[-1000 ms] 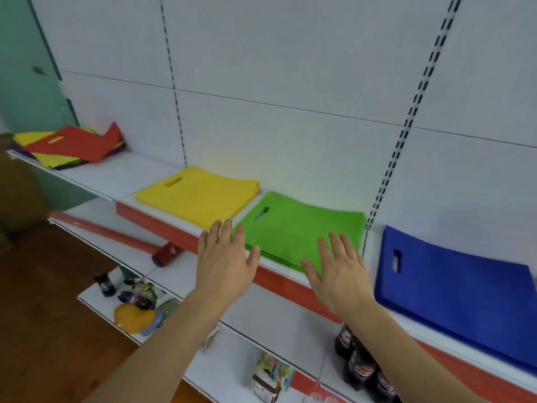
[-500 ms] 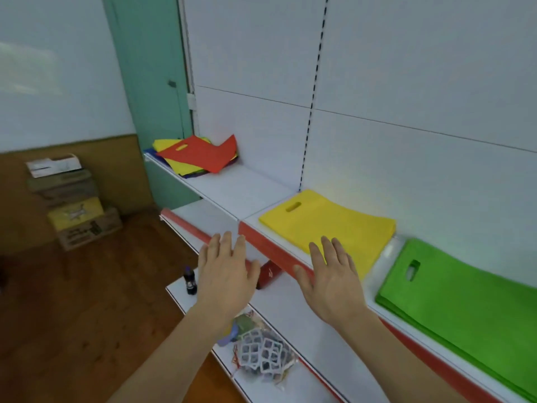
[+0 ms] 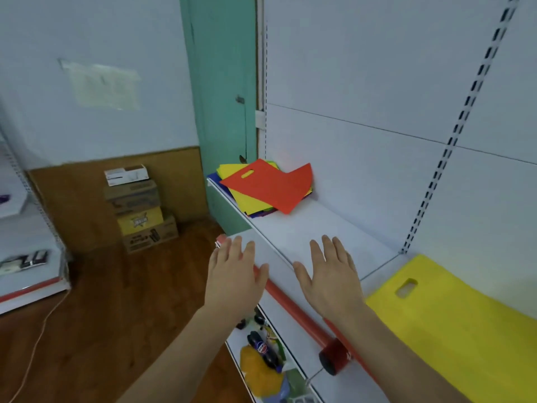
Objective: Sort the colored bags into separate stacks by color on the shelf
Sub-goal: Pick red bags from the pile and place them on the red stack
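A mixed pile of bags lies at the far left end of the white shelf [image 3: 308, 228]. Its top bag is red [image 3: 270, 184], with yellow bags [image 3: 247, 200] and a dark blue one [image 3: 261, 214] showing beneath. A sorted yellow stack [image 3: 453, 312] sits at the lower right on the same shelf level. My left hand [image 3: 234, 279] hovers flat and empty over the shelf's front edge. My right hand [image 3: 329, 274] is spread above the bare shelf, fingers straight, holding nothing. Both are well short of the mixed pile.
A red edge strip [image 3: 293, 311] with a dark red cap runs along the lower shelf. Bottles and packets [image 3: 264, 356] crowd the bottom shelf. Stacked cardboard boxes [image 3: 136, 207] stand on the wooden floor by a green door [image 3: 220, 82]. Another shelf unit [image 3: 26, 257] is at left.
The view has swung left along the shelf: green and blue stacks left the frame, and the mixed pile came nearer. Both hands stay flat and empty in front of me.
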{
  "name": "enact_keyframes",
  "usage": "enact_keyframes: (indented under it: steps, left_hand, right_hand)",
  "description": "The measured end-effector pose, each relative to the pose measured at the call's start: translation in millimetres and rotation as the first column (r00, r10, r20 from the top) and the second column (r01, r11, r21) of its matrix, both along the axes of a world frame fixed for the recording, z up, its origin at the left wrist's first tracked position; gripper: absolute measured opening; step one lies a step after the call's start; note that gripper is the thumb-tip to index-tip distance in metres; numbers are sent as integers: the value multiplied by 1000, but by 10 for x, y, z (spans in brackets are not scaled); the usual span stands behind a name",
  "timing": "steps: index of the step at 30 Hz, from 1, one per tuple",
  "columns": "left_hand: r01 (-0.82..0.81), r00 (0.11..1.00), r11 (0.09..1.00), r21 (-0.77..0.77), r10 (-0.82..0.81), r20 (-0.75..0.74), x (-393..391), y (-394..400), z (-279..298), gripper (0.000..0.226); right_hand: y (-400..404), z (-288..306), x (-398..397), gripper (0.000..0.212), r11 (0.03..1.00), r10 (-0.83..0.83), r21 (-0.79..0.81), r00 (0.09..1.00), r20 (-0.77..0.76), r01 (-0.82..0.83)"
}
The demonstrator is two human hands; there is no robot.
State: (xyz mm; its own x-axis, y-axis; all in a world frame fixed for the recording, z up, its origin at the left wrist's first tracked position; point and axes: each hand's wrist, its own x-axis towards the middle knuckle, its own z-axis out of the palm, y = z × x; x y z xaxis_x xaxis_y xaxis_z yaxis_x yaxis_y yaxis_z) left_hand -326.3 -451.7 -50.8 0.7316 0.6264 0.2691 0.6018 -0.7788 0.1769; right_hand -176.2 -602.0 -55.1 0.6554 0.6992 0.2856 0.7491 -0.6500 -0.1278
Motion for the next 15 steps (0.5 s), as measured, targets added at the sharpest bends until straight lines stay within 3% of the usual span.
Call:
enact_keyframes:
  steps: [6,15]
  left_hand:
    - [21,1000,1000,-15,-21,0,251,1045,-111,68]
    - [214,976,977,17,-213,-42,745,2402,26,67]
  right_hand:
    - [918,-78,215,78,999,-47,-24,999,4,47]
    - [2000,-138,404,74,968,-252,-14,968,-6,251]
